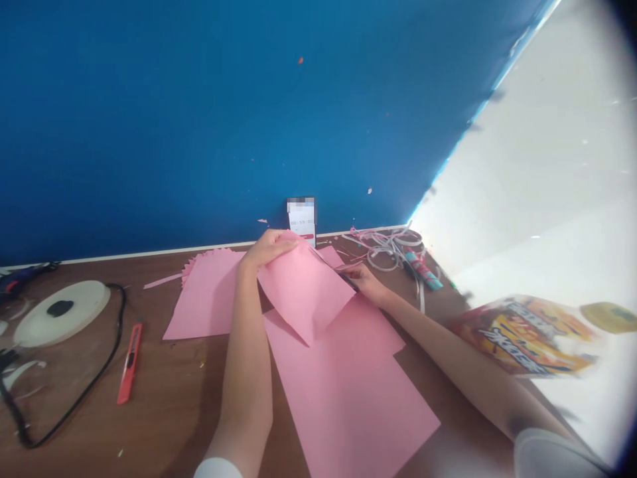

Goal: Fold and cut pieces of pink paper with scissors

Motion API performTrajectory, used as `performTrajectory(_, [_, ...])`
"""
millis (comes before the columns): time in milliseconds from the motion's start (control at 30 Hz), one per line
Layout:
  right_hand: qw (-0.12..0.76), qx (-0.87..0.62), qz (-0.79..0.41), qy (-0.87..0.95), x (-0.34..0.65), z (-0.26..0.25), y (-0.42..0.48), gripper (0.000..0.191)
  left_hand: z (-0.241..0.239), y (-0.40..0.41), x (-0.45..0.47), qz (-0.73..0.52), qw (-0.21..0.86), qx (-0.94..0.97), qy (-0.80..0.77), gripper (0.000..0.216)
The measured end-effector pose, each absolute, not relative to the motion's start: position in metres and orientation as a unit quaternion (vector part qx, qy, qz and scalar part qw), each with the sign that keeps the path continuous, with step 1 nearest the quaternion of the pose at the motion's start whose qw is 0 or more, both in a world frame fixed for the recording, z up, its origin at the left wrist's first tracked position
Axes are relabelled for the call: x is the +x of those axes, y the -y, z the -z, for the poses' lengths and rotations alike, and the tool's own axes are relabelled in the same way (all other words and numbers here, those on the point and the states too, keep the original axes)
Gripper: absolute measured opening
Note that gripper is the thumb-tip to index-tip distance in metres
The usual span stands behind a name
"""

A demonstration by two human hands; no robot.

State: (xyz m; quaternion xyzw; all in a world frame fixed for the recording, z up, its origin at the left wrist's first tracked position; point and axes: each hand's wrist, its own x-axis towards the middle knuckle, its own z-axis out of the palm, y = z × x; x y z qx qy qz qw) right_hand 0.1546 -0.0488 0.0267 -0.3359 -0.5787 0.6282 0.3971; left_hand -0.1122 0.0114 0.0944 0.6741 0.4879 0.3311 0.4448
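Observation:
My left hand (271, 247) grips the top of a pink paper sheet (311, 289), thumb on the near face. The sheet is lifted and tilted, its lower corner bent over the paper below. At the sheet's right edge, my right hand (365, 282) is closed round scissors (350, 281); only a dark part of them shows, and the blades are mostly hidden by paper. Beneath lie more pink sheets (358, 392) on the brown table. To the left is a stack of pink paper (206, 299) with a zigzag-cut far edge.
A phone (302, 222) showing a timer leans on the blue wall. Left: a red box cutter (130, 364), a white disc (62, 313) and a black cable (107, 372). Right: tangled paper strips (385, 245), a pink-and-teal tube (424, 271) and a yellow-capped bottle (537, 335).

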Motion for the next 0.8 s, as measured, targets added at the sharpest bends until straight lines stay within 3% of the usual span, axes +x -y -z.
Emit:
performTrajectory(233, [0.377,-0.369,-0.609,0.593,0.158,-0.0162,0.0452,0.049,-0.0937,-0.0091,-0.1153,-0.303,0.446,0.675,-0.504,0.045])
performTrajectory(800, [0.379,-0.335,-0.622,0.597,0.1573,-0.0236,0.0479,0.046,-0.0925,-0.0119,-0.1173,-0.297,0.427,0.688,-0.506,0.048])
